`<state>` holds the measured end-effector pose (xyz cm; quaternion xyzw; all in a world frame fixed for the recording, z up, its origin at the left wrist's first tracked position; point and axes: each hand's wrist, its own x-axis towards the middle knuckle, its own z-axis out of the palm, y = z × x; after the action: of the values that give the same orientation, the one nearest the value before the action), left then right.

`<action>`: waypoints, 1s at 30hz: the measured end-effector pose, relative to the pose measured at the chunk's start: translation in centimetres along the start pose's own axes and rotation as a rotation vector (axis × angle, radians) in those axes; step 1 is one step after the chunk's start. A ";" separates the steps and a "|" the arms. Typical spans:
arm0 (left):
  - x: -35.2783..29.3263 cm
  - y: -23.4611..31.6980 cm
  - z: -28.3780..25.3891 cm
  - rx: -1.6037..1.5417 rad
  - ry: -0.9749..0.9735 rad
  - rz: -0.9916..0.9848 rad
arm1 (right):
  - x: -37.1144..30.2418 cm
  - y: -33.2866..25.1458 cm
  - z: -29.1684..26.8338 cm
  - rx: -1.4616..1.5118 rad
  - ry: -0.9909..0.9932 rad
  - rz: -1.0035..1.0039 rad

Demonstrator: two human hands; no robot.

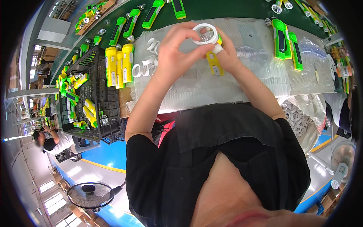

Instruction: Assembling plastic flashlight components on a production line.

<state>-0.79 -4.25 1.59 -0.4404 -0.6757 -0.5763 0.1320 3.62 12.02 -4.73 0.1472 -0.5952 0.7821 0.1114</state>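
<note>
My left hand (176, 49) pinches a white plastic ring (216, 37) between thumb and fingers. The ring sits at the head end of a yellow and green flashlight (215, 65), around a shiny reflector (206, 35). Whether the ring is seated or only resting there, I cannot tell. My right hand (227, 55) is closed round the flashlight just below its head, and the body hangs down toward me. Several loose white rings (147, 65) lie left of my left hand. More clear or white rings (245, 52) lie right of my right hand.
Plastic sheeting (189, 90) covers the near bench. Yellow flashlights (110, 66) stand at the left beside a black crate (99, 98) of flashlights. Green flashlights (152, 14) line the far side; others (280, 39) lie right. A bag of white rings (297, 119) hangs at the right edge.
</note>
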 end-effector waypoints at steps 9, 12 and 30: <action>0.5 0.1 -0.2 0.399 -0.157 0.108 | -0.3 -0.6 -1.0 0.204 -0.098 0.084; 1.0 0.6 0.0 0.431 -0.187 0.115 | 0.2 -1.3 -1.9 0.014 0.035 -0.146; 0.8 0.2 4.7 0.090 -0.271 -0.110 | 4.1 -14.0 -4.8 -1.190 -0.692 0.036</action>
<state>0.46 0.32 0.86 -0.4701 -0.7354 -0.4873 0.0276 4.26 20.40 8.12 0.2922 -0.9270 0.2322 -0.0363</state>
